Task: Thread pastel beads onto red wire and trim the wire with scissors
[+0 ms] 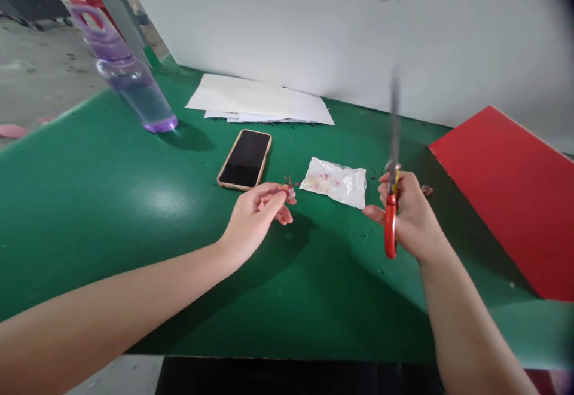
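My left hand (260, 213) pinches a tiny red beaded piece (289, 188) between thumb and fingertips, just above the green table (112, 204). My right hand (408, 216) is closed around red-handled scissors (391, 216), whose blurred blades point straight up. Between the two hands, a little farther back, lies a small clear plastic bag (334, 181) of pale beads. A tiny dark red piece (426, 190) rests on the table just right of my right hand.
A phone (245, 159) with a tan case lies face up left of the bag. White paper sheets (260, 101) lie against the white wall. A purple water bottle (130, 72) stands at the back left. A red board (511, 192) covers the table's right side.
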`<action>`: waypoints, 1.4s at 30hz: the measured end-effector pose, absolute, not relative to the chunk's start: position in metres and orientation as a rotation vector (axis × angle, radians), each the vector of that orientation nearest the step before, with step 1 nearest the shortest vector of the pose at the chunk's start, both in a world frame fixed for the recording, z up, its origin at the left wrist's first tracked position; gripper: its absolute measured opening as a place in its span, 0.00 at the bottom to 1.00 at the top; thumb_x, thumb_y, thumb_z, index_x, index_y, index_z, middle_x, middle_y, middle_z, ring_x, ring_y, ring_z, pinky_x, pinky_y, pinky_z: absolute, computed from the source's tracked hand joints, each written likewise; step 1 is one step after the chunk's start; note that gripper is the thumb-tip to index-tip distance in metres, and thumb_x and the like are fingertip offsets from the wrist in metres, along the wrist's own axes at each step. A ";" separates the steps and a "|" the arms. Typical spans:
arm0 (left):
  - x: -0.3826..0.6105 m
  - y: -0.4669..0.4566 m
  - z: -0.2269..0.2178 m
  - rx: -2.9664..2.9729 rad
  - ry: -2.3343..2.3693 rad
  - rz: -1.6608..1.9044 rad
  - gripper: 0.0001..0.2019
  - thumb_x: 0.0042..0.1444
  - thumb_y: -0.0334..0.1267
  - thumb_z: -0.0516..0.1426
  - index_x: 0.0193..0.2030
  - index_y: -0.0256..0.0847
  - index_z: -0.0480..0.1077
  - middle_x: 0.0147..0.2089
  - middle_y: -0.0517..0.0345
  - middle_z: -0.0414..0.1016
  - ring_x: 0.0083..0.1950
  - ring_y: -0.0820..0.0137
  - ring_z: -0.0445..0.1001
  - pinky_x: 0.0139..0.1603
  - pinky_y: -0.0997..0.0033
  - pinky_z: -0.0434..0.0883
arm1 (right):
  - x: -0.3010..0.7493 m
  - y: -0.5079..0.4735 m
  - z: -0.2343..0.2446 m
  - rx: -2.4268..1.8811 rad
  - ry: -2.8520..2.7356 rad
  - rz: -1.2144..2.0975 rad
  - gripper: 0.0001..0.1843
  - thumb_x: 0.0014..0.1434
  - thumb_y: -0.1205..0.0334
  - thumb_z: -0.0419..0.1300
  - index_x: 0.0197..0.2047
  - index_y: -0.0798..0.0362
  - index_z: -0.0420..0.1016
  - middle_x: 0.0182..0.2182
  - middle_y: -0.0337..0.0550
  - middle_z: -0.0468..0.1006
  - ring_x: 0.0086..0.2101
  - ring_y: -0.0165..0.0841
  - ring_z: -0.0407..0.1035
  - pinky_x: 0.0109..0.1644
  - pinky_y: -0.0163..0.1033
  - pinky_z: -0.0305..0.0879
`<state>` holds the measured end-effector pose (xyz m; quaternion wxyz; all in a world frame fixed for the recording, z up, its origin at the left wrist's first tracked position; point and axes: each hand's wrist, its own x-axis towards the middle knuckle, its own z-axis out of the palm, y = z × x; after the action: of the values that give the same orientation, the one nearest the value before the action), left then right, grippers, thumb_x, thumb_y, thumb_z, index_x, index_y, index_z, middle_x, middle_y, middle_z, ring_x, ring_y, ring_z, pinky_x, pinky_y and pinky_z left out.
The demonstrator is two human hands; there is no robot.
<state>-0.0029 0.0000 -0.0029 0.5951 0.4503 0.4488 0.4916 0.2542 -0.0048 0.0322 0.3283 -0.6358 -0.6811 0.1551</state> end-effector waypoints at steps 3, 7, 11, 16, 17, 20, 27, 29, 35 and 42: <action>-0.006 0.006 -0.002 0.990 1.066 1.289 0.09 0.57 0.41 0.59 0.40 0.38 0.74 0.38 0.54 0.77 0.27 0.75 0.73 0.30 0.72 0.72 | 0.248 -0.010 0.037 -1.825 -1.857 0.390 0.24 0.48 0.43 0.65 0.41 0.47 0.67 0.28 0.37 0.70 0.27 0.32 0.64 0.30 0.37 0.63; -0.010 0.012 -0.003 0.941 1.088 1.356 0.12 0.57 0.43 0.60 0.42 0.37 0.74 0.39 0.52 0.78 0.28 0.75 0.74 0.30 0.74 0.73 | 0.239 -0.014 0.036 -1.872 -2.108 0.280 0.27 0.48 0.41 0.65 0.47 0.48 0.70 0.37 0.42 0.77 0.33 0.37 0.71 0.33 0.40 0.65; -0.010 0.012 -0.005 0.972 1.106 1.324 0.12 0.59 0.43 0.58 0.43 0.37 0.72 0.40 0.51 0.79 0.31 0.73 0.77 0.33 0.72 0.74 | 0.237 -0.014 0.033 -1.900 -2.204 0.245 0.26 0.50 0.41 0.63 0.47 0.48 0.71 0.37 0.42 0.78 0.33 0.38 0.72 0.32 0.40 0.65; -0.009 0.010 -0.005 1.035 1.096 1.264 0.09 0.59 0.41 0.57 0.41 0.37 0.71 0.39 0.52 0.78 0.29 0.73 0.75 0.31 0.72 0.73 | 0.240 -0.014 0.034 -1.901 -2.199 0.386 0.24 0.49 0.42 0.64 0.45 0.46 0.72 0.32 0.40 0.78 0.27 0.35 0.69 0.29 0.38 0.65; -0.009 0.009 -0.005 1.056 1.092 1.257 0.08 0.60 0.40 0.57 0.40 0.38 0.71 0.38 0.52 0.77 0.28 0.73 0.74 0.30 0.72 0.72 | 0.240 -0.014 0.034 -1.904 -2.200 0.389 0.25 0.49 0.42 0.64 0.46 0.46 0.72 0.34 0.41 0.78 0.28 0.35 0.70 0.29 0.39 0.66; -0.009 0.008 -0.005 1.101 1.086 1.246 0.07 0.60 0.39 0.56 0.40 0.38 0.72 0.37 0.54 0.77 0.28 0.74 0.74 0.30 0.72 0.73 | 0.240 -0.014 0.034 -1.896 -2.223 0.391 0.27 0.49 0.42 0.64 0.49 0.47 0.72 0.39 0.44 0.79 0.32 0.38 0.72 0.32 0.40 0.67; -0.008 0.005 -0.003 1.195 1.105 1.195 0.07 0.61 0.38 0.55 0.39 0.38 0.72 0.35 0.54 0.76 0.27 0.74 0.73 0.30 0.72 0.72 | 0.238 -0.013 0.035 -1.905 -2.210 0.482 0.26 0.49 0.43 0.65 0.48 0.47 0.73 0.37 0.43 0.78 0.31 0.37 0.71 0.30 0.38 0.65; -0.008 0.004 -0.002 1.216 1.118 1.175 0.07 0.61 0.38 0.55 0.38 0.38 0.72 0.35 0.54 0.76 0.27 0.74 0.73 0.30 0.71 0.72 | 0.237 -0.013 0.036 -1.901 -2.210 0.491 0.24 0.49 0.43 0.65 0.45 0.47 0.73 0.34 0.41 0.78 0.29 0.36 0.69 0.29 0.38 0.63; -0.010 0.002 0.000 1.281 1.116 1.105 0.09 0.61 0.39 0.56 0.41 0.37 0.74 0.38 0.53 0.79 0.27 0.75 0.74 0.30 0.73 0.73 | 0.234 -0.014 0.036 -1.843 -2.194 0.562 0.21 0.48 0.43 0.65 0.40 0.47 0.73 0.28 0.38 0.75 0.26 0.32 0.66 0.28 0.36 0.62; -0.011 0.002 0.000 1.305 1.115 1.072 0.09 0.61 0.38 0.56 0.42 0.34 0.74 0.40 0.52 0.80 0.27 0.76 0.76 0.29 0.76 0.73 | 0.230 -0.015 0.036 -1.884 -2.189 0.639 0.21 0.49 0.42 0.65 0.30 0.49 0.65 0.22 0.33 0.65 0.23 0.27 0.55 0.25 0.34 0.54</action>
<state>-0.0110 0.0022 0.0005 0.5302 0.5469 0.4669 0.4492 0.2302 -0.0153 0.0361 0.0916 -0.6344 -0.7368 0.2152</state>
